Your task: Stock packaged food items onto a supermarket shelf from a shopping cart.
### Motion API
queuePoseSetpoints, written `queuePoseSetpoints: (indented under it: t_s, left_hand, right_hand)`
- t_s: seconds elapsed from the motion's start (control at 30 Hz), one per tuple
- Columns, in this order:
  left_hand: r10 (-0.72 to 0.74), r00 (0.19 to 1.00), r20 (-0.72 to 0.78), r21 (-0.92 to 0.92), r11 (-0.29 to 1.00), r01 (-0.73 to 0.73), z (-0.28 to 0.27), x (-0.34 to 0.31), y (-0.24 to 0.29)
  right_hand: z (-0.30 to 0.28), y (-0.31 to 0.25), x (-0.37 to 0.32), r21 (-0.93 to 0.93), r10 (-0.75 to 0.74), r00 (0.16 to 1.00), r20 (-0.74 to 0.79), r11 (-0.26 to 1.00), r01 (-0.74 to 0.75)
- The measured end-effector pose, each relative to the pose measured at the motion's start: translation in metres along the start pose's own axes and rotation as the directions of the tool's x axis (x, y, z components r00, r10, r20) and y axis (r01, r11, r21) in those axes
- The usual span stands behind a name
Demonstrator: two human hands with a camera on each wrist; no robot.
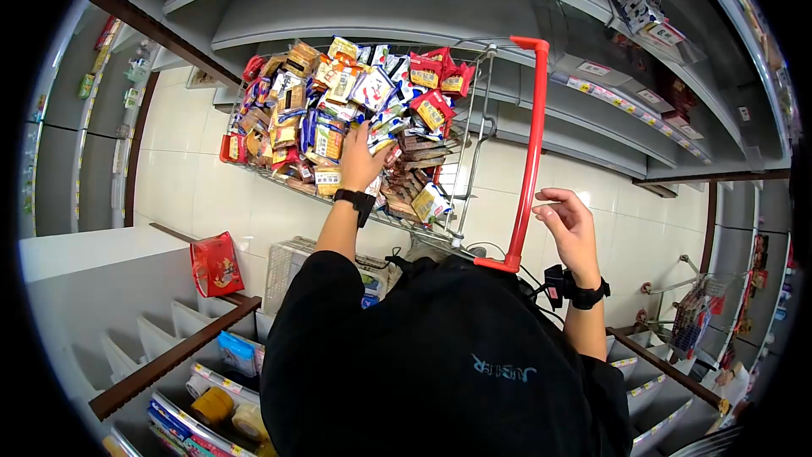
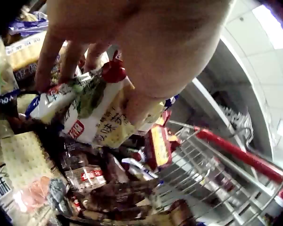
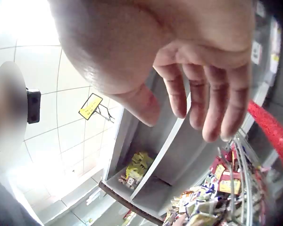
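Note:
A shopping cart (image 1: 461,195) heaped with small packaged snacks stands in front of me. My left hand (image 1: 361,161) reaches into the heap near its middle. In the left wrist view, its thumb and fingers are around a white and green snack packet (image 2: 96,113) with Chinese lettering. Brown packets (image 2: 118,195) and a cracker packet (image 2: 26,155) lie beside it. My right hand (image 1: 569,227) hovers just right of the cart's red handle (image 1: 533,148), fingers loosely bent and holding nothing. Red and yellow packets (image 1: 427,72) lie at the handle end of the heap.
Grey store shelves (image 1: 397,0) run behind the cart, with a few goods (image 1: 643,8) at the right. A red bag (image 1: 216,264) and a pale plastic crate (image 1: 288,267) are at the lower left. Another cart (image 1: 698,309) stands at the right.

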State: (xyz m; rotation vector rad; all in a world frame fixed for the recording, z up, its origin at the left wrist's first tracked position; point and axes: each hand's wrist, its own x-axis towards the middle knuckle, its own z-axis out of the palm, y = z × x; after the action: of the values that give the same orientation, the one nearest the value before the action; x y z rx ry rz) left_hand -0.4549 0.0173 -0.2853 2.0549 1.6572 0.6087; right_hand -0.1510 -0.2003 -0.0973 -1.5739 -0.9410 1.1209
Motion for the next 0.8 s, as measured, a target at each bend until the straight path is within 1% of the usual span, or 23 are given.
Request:
queuePoseSetpoints:
  t_s: [0.03,0.07,0.1,0.17,0.2,0.23,0.3,0.37,0.4,0.43,0.5,0.53,0.57,0.63,0.67,0.73,0.77,0.8]
  left_hand:
    - [0.019,1.000,-0.024,-0.064,0.998,-0.021,-0.004,-0.006,-0.002]
    - [-0.003,1.000,-0.005,-0.071,0.997,0.003,-0.011,-0.011,-0.004]
    - [0.012,0.993,-0.118,-0.034,0.999,-0.016,-0.010,-0.020,-0.011]
    - [0.052,0.977,-0.206,0.036,0.998,-0.046,-0.002,-0.021,-0.020]
    - [-0.018,0.993,-0.117,-0.029,0.999,0.014,-0.003,-0.020,-0.020]
    - [-0.080,0.996,-0.027,-0.090,0.993,0.077,-0.004,-0.016,-0.019]
    - [-0.046,0.993,-0.107,-0.045,0.998,0.041,0.008,-0.009,-0.013]
    - [0.003,0.989,-0.149,0.025,1.000,0.001,0.028,0.000,-0.018]
    - [-0.105,0.994,-0.024,0.026,0.994,0.106,0.023,0.002,-0.008]
    - [-0.109,0.994,-0.026,0.022,0.994,0.110,0.024,0.004,-0.002]
    - [-0.195,0.981,-0.016,0.043,0.980,0.195,0.026,0.010,0.006]
    - [-0.214,0.977,-0.008,0.048,0.976,0.214,0.023,0.012,0.008]
    - [-0.216,0.976,-0.007,0.046,0.975,0.216,0.023,0.010,0.005]
    - [-0.161,0.986,-0.038,-0.055,0.986,0.159,0.015,0.009,0.000]
    - [-0.133,0.988,-0.080,-0.085,0.988,0.126,0.011,0.004,-0.002]
    - [-0.107,0.987,-0.115,-0.133,0.987,0.092,-0.015,-0.006,0.009]
    - [-0.085,0.987,-0.140,-0.141,0.988,0.066,-0.032,-0.012,0.019]
    - [-0.092,0.984,-0.152,-0.199,0.978,0.061,-0.043,-0.018,0.026]
  right_hand:
    - [0.001,-0.002,0.001,-0.003,0.011,1.000,0.016,1.000,-0.011]
    - [0.002,-0.002,0.003,-0.001,0.020,0.999,0.038,1.000,-0.020]
    - [0.004,0.000,0.007,0.007,0.014,0.998,0.058,1.000,-0.015]
    - [0.007,0.003,0.011,0.031,-0.009,0.997,0.081,0.999,0.007]
    - [0.010,0.003,0.014,0.038,0.015,0.995,0.100,0.999,-0.019]
    - [0.012,0.003,0.016,0.038,0.009,0.994,0.113,0.999,-0.014]
    - [0.016,0.002,0.019,0.040,-0.003,0.988,0.156,0.999,-0.004]
    - [0.017,-0.001,0.021,0.011,-0.013,0.986,0.168,1.000,0.011]
    - [0.018,-0.001,0.021,0.006,-0.016,0.984,0.177,1.000,0.015]
    - [0.017,-0.001,0.021,0.001,-0.017,0.983,0.185,1.000,0.017]
    - [0.016,0.001,0.021,-0.008,-0.008,0.981,0.192,1.000,0.010]
    - [0.016,0.002,0.020,-0.018,-0.001,0.981,0.193,1.000,0.004]
    - [0.015,0.002,0.019,-0.026,0.007,0.981,0.192,1.000,-0.002]
    - [0.013,0.003,0.020,-0.030,0.006,0.982,0.188,1.000,0.000]
    - [0.012,0.004,0.020,-0.031,0.007,0.984,0.180,1.000,-0.002]
    - [0.012,0.006,0.021,-0.026,0.010,0.986,0.168,1.000,-0.006]
    - [0.012,0.005,0.022,-0.035,0.019,0.981,0.191,0.999,-0.012]
    - [0.012,0.005,0.024,-0.046,0.027,0.976,0.215,0.999,-0.018]
